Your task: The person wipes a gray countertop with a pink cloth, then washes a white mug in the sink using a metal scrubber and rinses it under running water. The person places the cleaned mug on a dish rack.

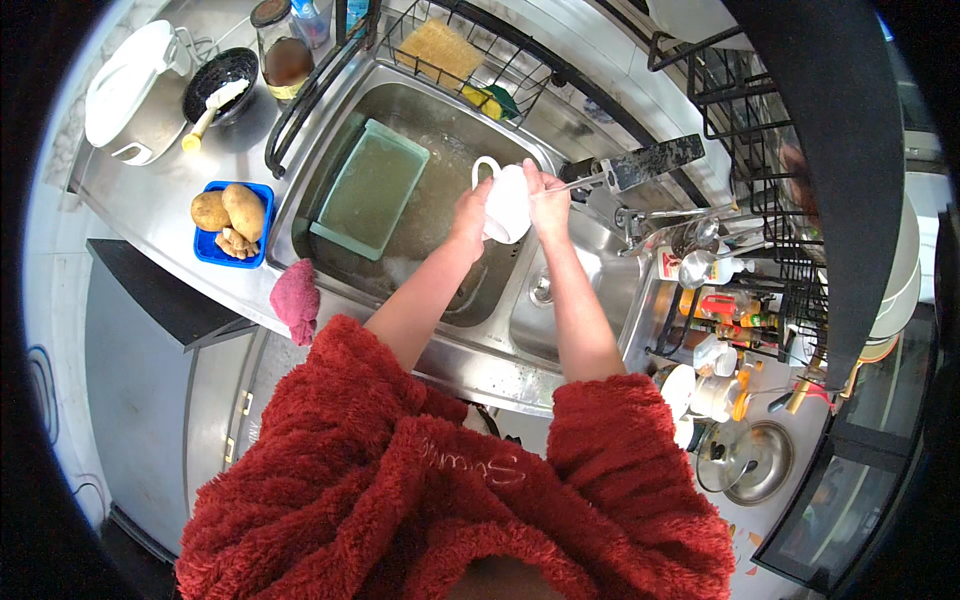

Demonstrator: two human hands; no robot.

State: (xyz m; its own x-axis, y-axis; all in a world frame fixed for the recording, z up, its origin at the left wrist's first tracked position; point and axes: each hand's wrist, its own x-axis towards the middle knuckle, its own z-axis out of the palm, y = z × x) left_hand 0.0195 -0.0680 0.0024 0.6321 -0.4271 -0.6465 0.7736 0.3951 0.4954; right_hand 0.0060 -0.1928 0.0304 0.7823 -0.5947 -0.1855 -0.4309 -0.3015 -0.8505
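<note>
Over the divider between the two sink basins, a white mug (508,204) is tilted in both hands. My left hand (471,214) grips its left side, near the handle loop. My right hand (550,202) holds the opposite side, with the thumb and fingers against the white wall. Below and to the left, the larger steel basin (457,307) holds cloudy water. A pale green rectangular container (369,187) sits in that water. The smaller basin (536,330) with its drain lies under my right forearm.
A wire rack (525,94) behind the sink holds a yellowish scrubbing pad (441,52). Left are a blue tray (231,259) with potatoes and ginger, a pink cloth (295,300) and a rice cooker (135,97). A black flat-ended tool (656,163) extends near my right hand. Bottles crowd the right.
</note>
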